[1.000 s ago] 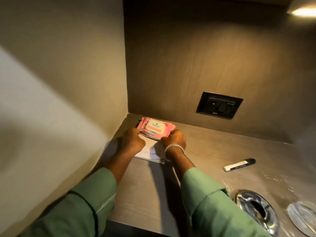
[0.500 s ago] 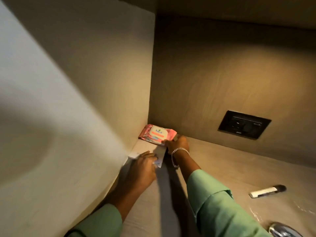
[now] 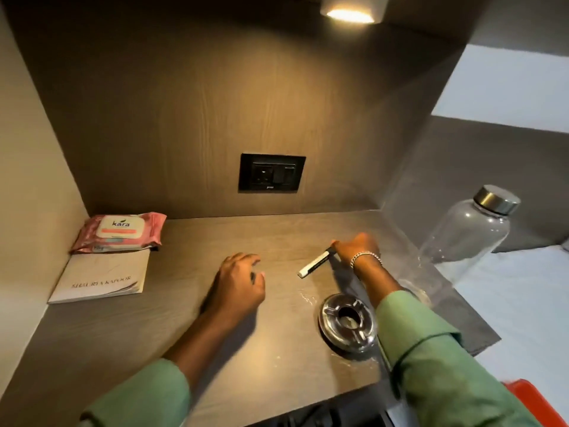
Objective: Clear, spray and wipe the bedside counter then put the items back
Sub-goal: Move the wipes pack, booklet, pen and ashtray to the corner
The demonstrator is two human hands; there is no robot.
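Observation:
On the wooden bedside counter (image 3: 160, 334), a pink wet-wipes pack (image 3: 120, 232) lies in the back left corner, overlapping the top of a white booklet (image 3: 101, 280). A white marker with a black cap (image 3: 314, 262) lies mid-counter; my right hand (image 3: 357, 249) pinches its black end. My left hand (image 3: 238, 283) hovers over the counter's middle, fingers loosely curled, holding nothing. A shiny metal ashtray (image 3: 348, 322) sits near the front right, beside my right forearm.
A clear bottle with a metal cap (image 3: 468, 232) stands beyond the glass side panel (image 3: 409, 241), on the white bed. A black socket plate (image 3: 272, 172) is on the back wall. A lamp (image 3: 351, 13) shines overhead. Something red (image 3: 535, 402) shows at bottom right.
Both hands left the wipes pack and booklet in the left corner and moved right. My right hand now grips the marker's end. The view swung right, showing the bottle and bed.

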